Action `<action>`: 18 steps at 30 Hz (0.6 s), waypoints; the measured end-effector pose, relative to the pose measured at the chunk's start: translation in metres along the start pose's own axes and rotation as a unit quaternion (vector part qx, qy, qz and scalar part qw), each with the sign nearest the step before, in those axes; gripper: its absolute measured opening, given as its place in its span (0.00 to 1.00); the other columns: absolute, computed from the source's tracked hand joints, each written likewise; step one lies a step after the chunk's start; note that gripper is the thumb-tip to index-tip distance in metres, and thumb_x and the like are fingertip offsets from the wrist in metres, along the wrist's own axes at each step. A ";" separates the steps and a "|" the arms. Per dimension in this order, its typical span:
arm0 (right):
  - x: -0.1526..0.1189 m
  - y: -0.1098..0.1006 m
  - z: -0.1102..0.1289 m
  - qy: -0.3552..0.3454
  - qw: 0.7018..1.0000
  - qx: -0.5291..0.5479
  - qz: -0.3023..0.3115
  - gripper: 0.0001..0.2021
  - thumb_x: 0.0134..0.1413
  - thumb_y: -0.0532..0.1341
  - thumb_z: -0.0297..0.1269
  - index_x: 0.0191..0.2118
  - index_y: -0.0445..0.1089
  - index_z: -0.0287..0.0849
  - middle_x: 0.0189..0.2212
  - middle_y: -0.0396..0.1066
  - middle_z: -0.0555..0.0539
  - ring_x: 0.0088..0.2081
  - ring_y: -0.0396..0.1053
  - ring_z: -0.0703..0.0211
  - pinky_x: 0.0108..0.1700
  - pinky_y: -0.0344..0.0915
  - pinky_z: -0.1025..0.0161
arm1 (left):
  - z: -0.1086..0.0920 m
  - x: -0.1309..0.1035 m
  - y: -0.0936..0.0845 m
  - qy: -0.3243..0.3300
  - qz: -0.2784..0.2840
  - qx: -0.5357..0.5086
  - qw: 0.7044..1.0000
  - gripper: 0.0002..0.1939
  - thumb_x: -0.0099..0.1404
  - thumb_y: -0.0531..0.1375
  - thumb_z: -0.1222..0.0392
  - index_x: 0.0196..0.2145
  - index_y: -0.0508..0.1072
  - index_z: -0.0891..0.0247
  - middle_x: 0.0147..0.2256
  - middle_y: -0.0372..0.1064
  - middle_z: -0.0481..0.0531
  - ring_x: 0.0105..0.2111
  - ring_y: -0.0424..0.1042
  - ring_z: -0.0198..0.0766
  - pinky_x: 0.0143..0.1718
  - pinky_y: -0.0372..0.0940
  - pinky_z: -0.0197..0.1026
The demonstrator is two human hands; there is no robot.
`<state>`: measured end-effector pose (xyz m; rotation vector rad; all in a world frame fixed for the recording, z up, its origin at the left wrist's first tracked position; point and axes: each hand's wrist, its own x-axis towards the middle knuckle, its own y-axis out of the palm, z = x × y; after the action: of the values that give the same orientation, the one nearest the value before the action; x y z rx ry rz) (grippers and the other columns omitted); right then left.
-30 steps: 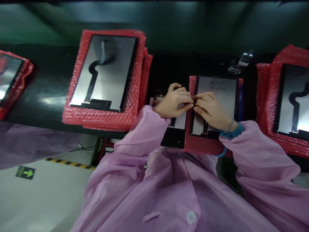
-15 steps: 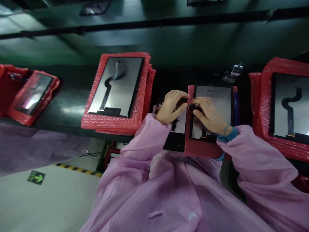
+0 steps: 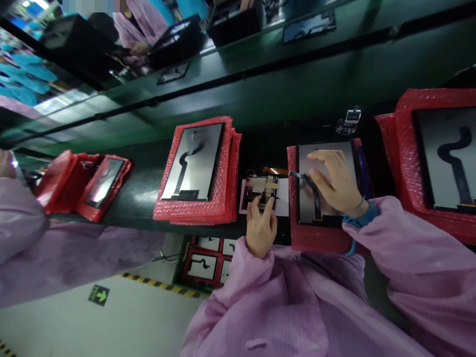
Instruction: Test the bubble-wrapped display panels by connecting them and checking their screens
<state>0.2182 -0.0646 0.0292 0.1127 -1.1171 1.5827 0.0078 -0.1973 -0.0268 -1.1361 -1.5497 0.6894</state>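
Flex cable (image 3: 316, 194) curves over the display panel (image 3: 305, 204) on red bubble wrap (image 3: 323, 240), beside our loosely open right hand (image 3: 334, 181); our left hand (image 3: 261, 225) reaches onto the taped circuit board (image 3: 262, 185), its grip unclear to us. A brushing finger could crease the cable.

Floor (image 3: 148, 329): dark sign (image 3: 98, 295) with a green arrow; yellow-and-black striped tape (image 3: 161, 285)
Tabletop (image 3: 143, 166), far side: shiny metal object (image 3: 349, 121)
Green partition (image 3: 267, 106): black rail (image 3: 197, 89) along it
Far left: co-worker's pale purple sleeve (image 3: 20, 215)
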 end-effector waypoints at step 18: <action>-0.040 -0.023 0.017 0.071 0.988 -0.134 -0.015 0.09 0.66 0.52 0.33 0.47 0.66 0.42 0.42 0.71 0.40 0.45 0.66 0.44 0.49 0.66 0.46 | -0.009 0.003 0.002 0.023 -0.036 -0.050 0.998 0.21 0.70 0.49 0.71 0.56 0.70 0.61 0.57 0.71 0.62 0.60 0.69 0.50 0.60 0.67 0.58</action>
<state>0.2428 -0.1072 0.0275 -0.1601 -1.1975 1.3768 0.0166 -0.1946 -0.0249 -1.1565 -1.5928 0.5382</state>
